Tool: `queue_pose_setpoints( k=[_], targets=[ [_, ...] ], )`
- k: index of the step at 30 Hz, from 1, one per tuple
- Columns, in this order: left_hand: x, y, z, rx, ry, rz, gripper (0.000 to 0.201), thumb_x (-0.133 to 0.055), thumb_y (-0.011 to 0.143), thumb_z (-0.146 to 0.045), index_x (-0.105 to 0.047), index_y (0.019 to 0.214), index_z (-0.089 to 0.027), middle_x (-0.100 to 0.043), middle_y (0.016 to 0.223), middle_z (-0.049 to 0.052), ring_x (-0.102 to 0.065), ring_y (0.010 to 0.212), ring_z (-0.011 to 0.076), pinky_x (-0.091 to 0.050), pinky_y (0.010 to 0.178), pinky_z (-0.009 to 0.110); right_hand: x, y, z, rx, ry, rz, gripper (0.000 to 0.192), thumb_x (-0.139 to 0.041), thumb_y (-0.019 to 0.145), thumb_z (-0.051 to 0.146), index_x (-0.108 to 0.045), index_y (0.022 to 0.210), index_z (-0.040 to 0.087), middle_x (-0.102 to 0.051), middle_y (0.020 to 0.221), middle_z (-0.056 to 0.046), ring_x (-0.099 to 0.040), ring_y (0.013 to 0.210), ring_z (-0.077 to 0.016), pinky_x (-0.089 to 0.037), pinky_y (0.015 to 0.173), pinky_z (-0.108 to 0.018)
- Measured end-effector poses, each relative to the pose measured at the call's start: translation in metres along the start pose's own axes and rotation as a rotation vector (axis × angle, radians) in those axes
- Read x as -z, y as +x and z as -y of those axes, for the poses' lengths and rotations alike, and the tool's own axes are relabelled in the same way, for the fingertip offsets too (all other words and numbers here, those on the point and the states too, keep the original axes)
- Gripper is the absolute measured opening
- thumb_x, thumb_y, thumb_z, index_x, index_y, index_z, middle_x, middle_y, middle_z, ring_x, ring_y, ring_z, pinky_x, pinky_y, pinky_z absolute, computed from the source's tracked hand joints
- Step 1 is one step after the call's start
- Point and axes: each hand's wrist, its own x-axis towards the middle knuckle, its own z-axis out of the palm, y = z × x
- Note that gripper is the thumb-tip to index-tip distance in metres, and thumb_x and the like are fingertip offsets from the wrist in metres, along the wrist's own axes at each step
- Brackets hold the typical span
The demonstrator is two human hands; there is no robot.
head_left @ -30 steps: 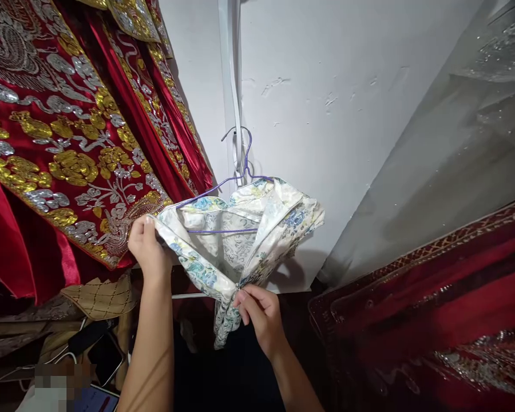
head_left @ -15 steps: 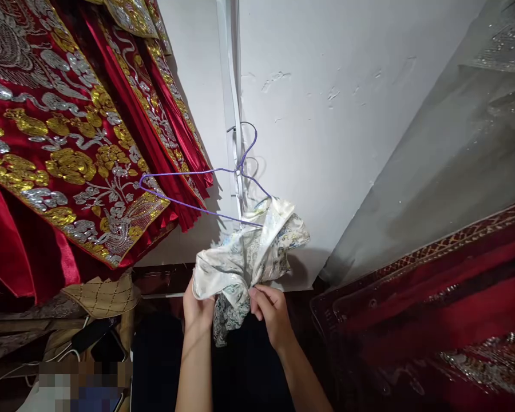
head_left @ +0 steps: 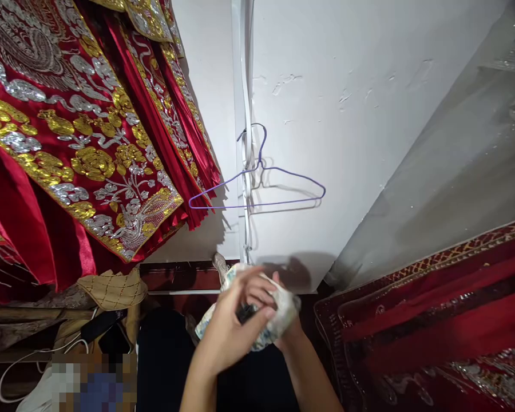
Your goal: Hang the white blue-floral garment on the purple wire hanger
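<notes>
A white garment with a blue floral print is bunched up between both my hands, low in the middle of the view. My left hand covers the bundle from the front with fingers curled over it. My right hand is mostly hidden behind the cloth and grips it from the right. Above them a purple wire hanger hangs bare from a hook on the white wall.
Red robes with gold and silver embroidery hang at the left. More red embroidered fabric lies at the right under a clear plastic cover. A tan quilted bag, cables and a phone sit at the lower left.
The garment has come off the hanger and is gathered into a tight bundle in both hands. The hanger has swung back level and hangs empty.
</notes>
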Motion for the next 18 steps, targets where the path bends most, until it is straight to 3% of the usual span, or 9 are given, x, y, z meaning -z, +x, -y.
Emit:
queue_pose_setpoints(
  k=[1, 2, 3, 5, 7, 10, 13, 15, 18],
  targets=[
    [0.006, 0.006, -0.005, -0.048, 0.023, -0.072, 0.05, -0.069, 0.091, -0.031, -0.055, 0.139, -0.031, -0.066, 0.124, 0.01, -0.063, 0.11, 0.0248, -0.048, 0.097, 0.037, -0.004, 0.0, 0.009, -0.021, 0.009, 0.07, 0.031, -0.069, 0.082, 0.053, -0.076, 0.094, 0.024, -0.07, 0.079, -0.006, -0.067, 0.076, -0.0233, -0.054, 0.074, -0.036],
    [0.015, 0.014, -0.009, -0.095, 0.054, -0.125, 0.054, -0.067, 0.092, -0.034, -0.05, 0.143, -0.032, -0.063, 0.131, 0.01, -0.061, 0.117, 0.0254, -0.045, 0.103, 0.038, -0.008, 0.0, 0.018, -0.046, -0.013, 0.151, 0.034, -0.073, 0.08, 0.042, -0.074, 0.111, 0.028, -0.073, 0.093, -0.005, -0.069, 0.084, -0.0229, -0.054, 0.08, -0.036],
    [0.024, 0.023, -0.012, -0.129, 0.095, -0.137, 0.053, -0.064, 0.093, -0.038, -0.049, 0.144, -0.031, -0.061, 0.135, 0.011, -0.058, 0.122, 0.0263, -0.042, 0.107, 0.039, -0.012, 0.001, 0.028, -0.063, -0.076, 0.232, 0.051, -0.076, 0.076, 0.032, -0.068, 0.126, 0.032, -0.073, 0.106, -0.004, -0.069, 0.093, -0.0228, -0.052, 0.087, -0.037],
    [0.043, 0.041, -0.014, -0.137, 0.179, -0.024, 0.049, -0.054, 0.097, -0.05, -0.054, 0.14, -0.027, -0.062, 0.134, 0.011, -0.055, 0.124, 0.028, -0.038, 0.109, 0.04, -0.019, 0.003, 0.049, -0.043, -0.302, 0.351, 0.077, -0.079, 0.065, 0.015, -0.061, 0.138, 0.034, -0.07, 0.123, -0.003, -0.066, 0.106, -0.0234, -0.049, 0.095, -0.036],
    [0.06, 0.052, -0.007, -0.094, 0.233, 0.17, 0.054, -0.043, 0.097, -0.063, -0.066, 0.123, -0.021, -0.068, 0.116, 0.011, -0.061, 0.107, 0.027, -0.044, 0.099, 0.037, -0.021, 0.008, 0.07, 0.064, -0.532, 0.377, 0.072, -0.076, 0.061, 0.009, -0.069, 0.13, 0.028, -0.071, 0.12, -0.003, -0.066, 0.105, -0.0236, -0.05, 0.092, -0.034],
    [0.082, 0.052, 0.011, 0.062, 0.308, 0.38, 0.057, -0.045, 0.095, -0.066, -0.067, 0.08, -0.015, -0.063, 0.072, 0.004, -0.057, 0.068, 0.018, -0.045, 0.069, 0.029, -0.014, 0.022, 0.103, 0.328, -0.721, 0.181, 0.054, -0.069, 0.067, 0.01, -0.075, 0.118, 0.024, -0.075, 0.104, -0.004, -0.068, 0.084, -0.0199, -0.053, 0.071, -0.029],
    [0.101, 0.037, 0.02, 0.262, 0.348, 0.477, 0.046, -0.056, 0.094, -0.055, -0.063, 0.074, -0.015, -0.051, 0.055, -0.002, -0.048, 0.05, 0.0115, -0.036, 0.054, 0.024, -0.005, 0.038, 0.132, 0.619, -0.653, -0.18, 0.06, -0.069, 0.068, 0.011, -0.07, 0.127, 0.024, -0.072, 0.086, -0.002, -0.061, 0.062, -0.0144, -0.047, 0.053, -0.024],
    [0.108, 0.029, 0.016, 0.254, 0.352, 0.413, 0.035, -0.06, 0.095, -0.047, -0.066, 0.083, -0.015, -0.056, 0.061, -0.001, -0.052, 0.055, 0.0118, -0.039, 0.059, 0.024, -0.007, 0.044, 0.143, 0.692, -0.533, -0.205, 0.062, -0.071, 0.067, 0.012, -0.068, 0.128, 0.023, -0.069, 0.077, -0.001, -0.056, 0.056, -0.0133, -0.045, 0.05, -0.024],
    [0.105, 0.029, 0.001, 0.073, 0.357, 0.19, 0.025, -0.066, 0.092, -0.037, -0.068, 0.108, -0.019, -0.068, 0.094, 0.007, -0.063, 0.088, 0.0191, -0.047, 0.083, 0.028, -0.027, 0.042, 0.143, 0.507, -0.534, 0.094, 0.057, -0.071, 0.066, 0.013, -0.071, 0.122, 0.021, -0.069, 0.076, -0.003, -0.059, 0.059, -0.0161, -0.047, 0.052, -0.026]
  ],
)
